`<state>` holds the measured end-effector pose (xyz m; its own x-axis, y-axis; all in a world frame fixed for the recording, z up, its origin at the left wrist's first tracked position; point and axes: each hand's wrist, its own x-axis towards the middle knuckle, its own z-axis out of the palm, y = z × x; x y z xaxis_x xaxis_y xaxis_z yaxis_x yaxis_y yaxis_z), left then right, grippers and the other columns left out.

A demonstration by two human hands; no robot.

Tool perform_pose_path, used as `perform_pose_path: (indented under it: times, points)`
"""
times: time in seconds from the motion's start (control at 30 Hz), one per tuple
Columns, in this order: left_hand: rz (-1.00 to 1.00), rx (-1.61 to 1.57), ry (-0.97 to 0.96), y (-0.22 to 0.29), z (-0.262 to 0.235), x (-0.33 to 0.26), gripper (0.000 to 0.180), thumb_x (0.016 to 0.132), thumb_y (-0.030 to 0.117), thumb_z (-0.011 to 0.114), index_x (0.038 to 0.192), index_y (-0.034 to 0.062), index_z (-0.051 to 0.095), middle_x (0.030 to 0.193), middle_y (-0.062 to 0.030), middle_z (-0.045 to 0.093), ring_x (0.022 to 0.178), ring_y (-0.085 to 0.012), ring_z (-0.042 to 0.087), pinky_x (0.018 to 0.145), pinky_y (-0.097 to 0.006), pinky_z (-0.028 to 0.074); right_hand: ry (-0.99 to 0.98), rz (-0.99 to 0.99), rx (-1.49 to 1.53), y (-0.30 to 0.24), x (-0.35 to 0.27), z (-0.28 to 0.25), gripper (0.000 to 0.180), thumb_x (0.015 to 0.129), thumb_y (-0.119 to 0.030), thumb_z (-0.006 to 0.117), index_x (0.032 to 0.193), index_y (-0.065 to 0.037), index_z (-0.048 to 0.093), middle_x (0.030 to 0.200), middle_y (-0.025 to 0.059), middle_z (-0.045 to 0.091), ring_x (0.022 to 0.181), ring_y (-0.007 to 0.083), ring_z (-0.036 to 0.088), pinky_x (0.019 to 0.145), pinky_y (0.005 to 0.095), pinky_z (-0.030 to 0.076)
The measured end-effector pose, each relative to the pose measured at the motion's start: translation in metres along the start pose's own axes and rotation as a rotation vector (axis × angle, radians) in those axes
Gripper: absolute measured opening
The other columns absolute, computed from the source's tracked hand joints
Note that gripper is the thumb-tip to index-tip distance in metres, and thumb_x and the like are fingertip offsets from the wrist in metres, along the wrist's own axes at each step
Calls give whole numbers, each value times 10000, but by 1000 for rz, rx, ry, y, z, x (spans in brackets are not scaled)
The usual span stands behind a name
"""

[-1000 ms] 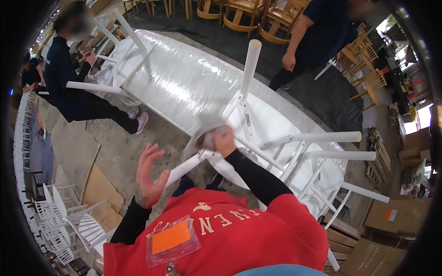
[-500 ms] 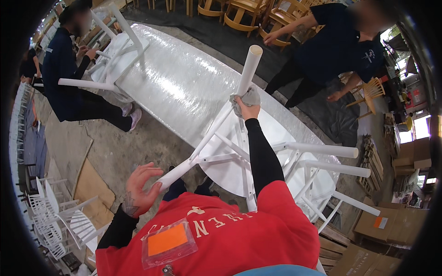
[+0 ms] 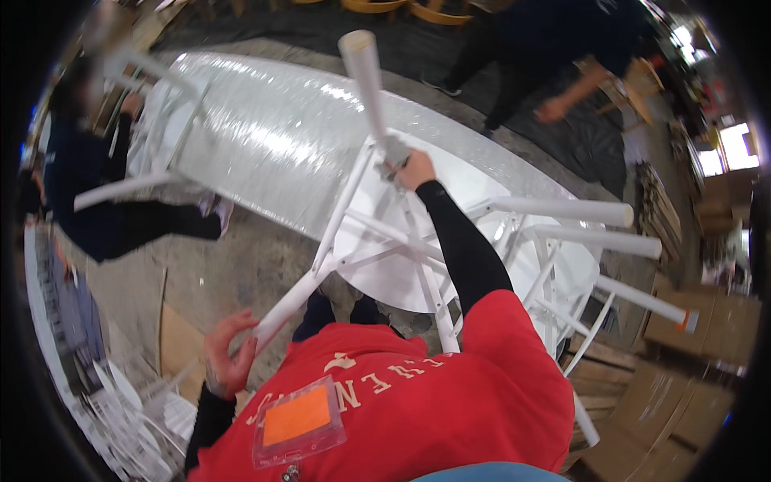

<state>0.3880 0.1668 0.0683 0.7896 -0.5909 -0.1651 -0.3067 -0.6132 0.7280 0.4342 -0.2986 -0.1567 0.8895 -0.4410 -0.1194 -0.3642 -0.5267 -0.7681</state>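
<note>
On the long wrapped worktop (image 3: 265, 128), covered in shiny clear film, an upturned white chair (image 3: 393, 249) lies seat-down with its round seat over the near edge. Four legs counted on this chair. One leg (image 3: 365, 76) points up and away from the person, long axis near vertical in view. A second leg (image 3: 301, 293) runs down-left toward the person, long axis diagonal. The other two point right, roughly level and parallel.

Left hand (image 3: 229, 357): fingers curled partway round the tip of the down-left leg, loose hold, thumb apart. Right hand (image 3: 414, 169): closed on the base of the upright leg where it meets the frame, arm in a black sleeve stretched out.

More white chairs (image 3: 578, 265) sit upturned just right of it; exact count cannot be told. A second upturned chair frame (image 3: 161, 136) rests at the far left end of the worktop, touched by a person in dark clothes (image 3: 88, 185). Another person (image 3: 562, 56) bends at far right. Cardboard boxes (image 3: 683, 321) stand lower right, contents not visible. A stack of white chairs (image 3: 136, 410) stands lower left.
</note>
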Motion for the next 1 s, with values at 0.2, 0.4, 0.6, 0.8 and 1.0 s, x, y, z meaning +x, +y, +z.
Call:
perform_pose_path:
  times: [0.2, 0.4, 0.6, 0.8, 1.0]
  points:
    - [-48, -16, 48, 15, 6, 4, 249, 821, 42, 576, 1037, -5, 692, 1106, -216, 699, 1102, -350, 658, 1002, -416, 454, 513, 466, 1199, 32, -91, -41, 452, 1006, -485, 540, 1098, -65, 677, 1056, 45, 680, 965, 195, 649, 843, 388, 525]
    - [-95, -36, -71, 6, 3, 3, 210, 870, 62, 565, 1018, -12, 694, 1051, -197, 715, 1051, -313, 675, 970, -393, 468, 604, 570, 1510, 25, -174, -151, 490, 968, -571, 500, 1196, -146, 589, 1156, 64, 658, 1086, 279, 633, 953, 545, 493]
    - [-10, -55, -35, 0, 7, 4, 195, 913, 104, 571, 1008, -14, 693, 993, -168, 717, 994, -281, 681, 938, -379, 478, 1023, 208, 1353, 37, -268, -211, 548, 999, -574, 428, 1247, -101, 555, 1239, 73, 623, 1165, 262, 596, 997, 453, 470]
    - [-34, -86, -5, -4, 7, -1, 219, 927, 143, 564, 1011, -21, 683, 976, -145, 714, 961, -251, 675, 914, -355, 476, 1093, -577, 257, -1, -210, -222, 903, 935, -677, 494, 1551, -75, 223, 1558, 109, 326, 1428, 258, 352, 1186, 427, 260]
    - [-95, -141, -17, 2, 4, 1, 251, 944, 163, 534, 999, -38, 674, 960, -135, 708, 956, -196, 655, 890, -319, 465, 1234, -212, 343, 72, -155, -187, 625, 838, -225, 798, 1319, 21, 484, 1307, 156, 540, 1198, 238, 541, 1031, 371, 415]
